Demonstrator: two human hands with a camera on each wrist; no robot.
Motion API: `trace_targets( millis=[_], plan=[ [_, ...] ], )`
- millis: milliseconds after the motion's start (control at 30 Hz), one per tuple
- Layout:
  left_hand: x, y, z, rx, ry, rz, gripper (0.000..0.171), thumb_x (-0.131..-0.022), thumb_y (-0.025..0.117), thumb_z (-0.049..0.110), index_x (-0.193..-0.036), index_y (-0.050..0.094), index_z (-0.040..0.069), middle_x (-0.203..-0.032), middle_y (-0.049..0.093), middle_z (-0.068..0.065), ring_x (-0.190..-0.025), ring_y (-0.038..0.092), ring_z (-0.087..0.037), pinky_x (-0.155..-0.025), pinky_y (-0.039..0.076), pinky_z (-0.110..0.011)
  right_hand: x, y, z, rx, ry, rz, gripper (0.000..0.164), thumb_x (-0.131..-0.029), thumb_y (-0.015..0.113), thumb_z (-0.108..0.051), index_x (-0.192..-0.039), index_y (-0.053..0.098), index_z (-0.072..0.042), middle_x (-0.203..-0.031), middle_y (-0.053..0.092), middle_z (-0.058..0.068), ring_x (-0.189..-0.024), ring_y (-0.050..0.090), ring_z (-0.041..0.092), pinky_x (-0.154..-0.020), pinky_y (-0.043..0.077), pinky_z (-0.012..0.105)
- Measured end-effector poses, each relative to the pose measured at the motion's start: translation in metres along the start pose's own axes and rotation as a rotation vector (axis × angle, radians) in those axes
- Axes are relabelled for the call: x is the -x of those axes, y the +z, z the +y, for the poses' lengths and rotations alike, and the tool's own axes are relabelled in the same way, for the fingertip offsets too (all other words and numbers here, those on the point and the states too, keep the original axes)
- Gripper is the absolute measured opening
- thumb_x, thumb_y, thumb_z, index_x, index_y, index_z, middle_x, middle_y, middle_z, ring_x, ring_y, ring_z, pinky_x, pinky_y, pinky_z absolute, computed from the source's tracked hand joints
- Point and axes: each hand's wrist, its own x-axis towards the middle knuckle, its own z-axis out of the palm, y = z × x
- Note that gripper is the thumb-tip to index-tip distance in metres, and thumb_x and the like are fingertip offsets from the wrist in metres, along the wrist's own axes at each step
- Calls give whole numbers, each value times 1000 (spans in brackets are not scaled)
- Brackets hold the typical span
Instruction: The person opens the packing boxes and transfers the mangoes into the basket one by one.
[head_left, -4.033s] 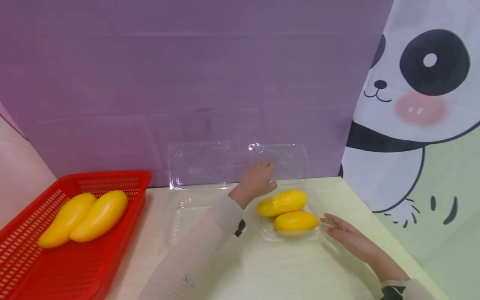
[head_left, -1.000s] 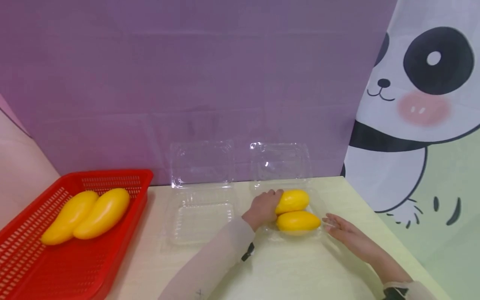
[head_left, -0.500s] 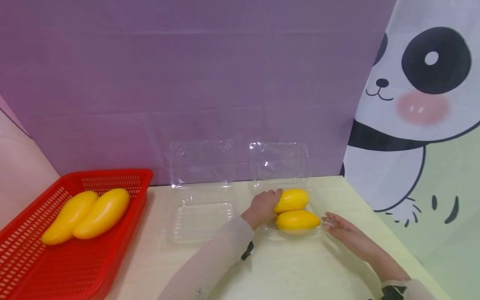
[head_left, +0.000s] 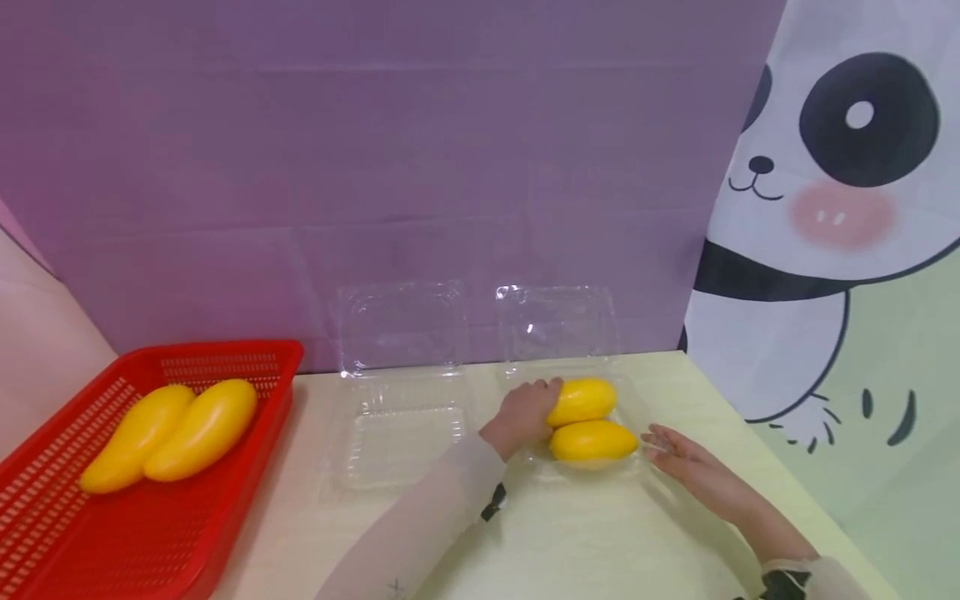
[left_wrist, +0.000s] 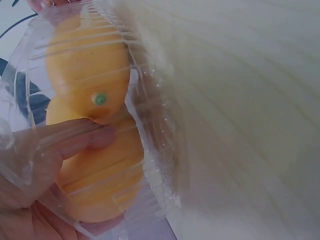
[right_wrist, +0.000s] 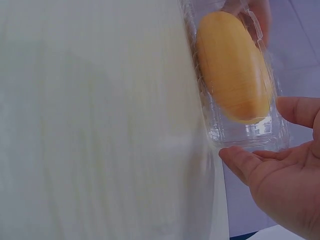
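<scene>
Two yellow mangoes lie side by side in the right-hand clear plastic clamshell box (head_left: 570,477), whose lid (head_left: 558,321) stands raised behind it. My left hand (head_left: 522,414) grips the left end of the rear mango (head_left: 585,400); its thumb (left_wrist: 95,137) shows through the clear wall in the left wrist view. In front lies the other mango (head_left: 594,441), with a green stem end (left_wrist: 100,99). My right hand (head_left: 697,471) holds the box's right end, the thumb (right_wrist: 297,111) at the rim and the fingers (right_wrist: 240,162) low by the base.
To the left stands a second clamshell box (head_left: 405,446), lid up and nothing inside. A red plastic basket (head_left: 273,433) at far left holds two more mangoes (head_left: 198,433). A purple backdrop (head_left: 375,150) rises behind the pale table (head_left: 547,542).
My left hand has come down from near the raised lid to the rear mango's left end and grips it. In the last second hardly anything moves; my right hand stays at the box.
</scene>
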Motion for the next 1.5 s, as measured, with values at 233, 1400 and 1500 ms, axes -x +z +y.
trace_targets(
  millis=[233,1400,1500],
  plan=[
    [1,-6,0,28,7,30,71,-81,73,14,-142,37,10,-124,57,-8,-104,56,-21,-93,47,-33,0,0,-2,23,11,10,70,-100,44,-29,-145,8,10,-148,16,34,-135,21,48,-107,24,59],
    [37,-40,-12,192,66,159,74,-80,74,20,-142,37,9,-128,56,-6,-105,57,-18,-93,47,-31,2,0,-1,27,-9,35,68,-99,44,-29,-146,11,9,-148,19,34,-135,23,48,-107,25,59],
    [40,-42,-14,208,73,167,73,-79,75,18,-142,37,9,-128,56,-6,-106,57,-18,-93,47,-31,1,1,0,30,14,39,70,-99,45,-31,-146,11,8,-148,19,32,-135,23,47,-107,25,58]
  ],
)
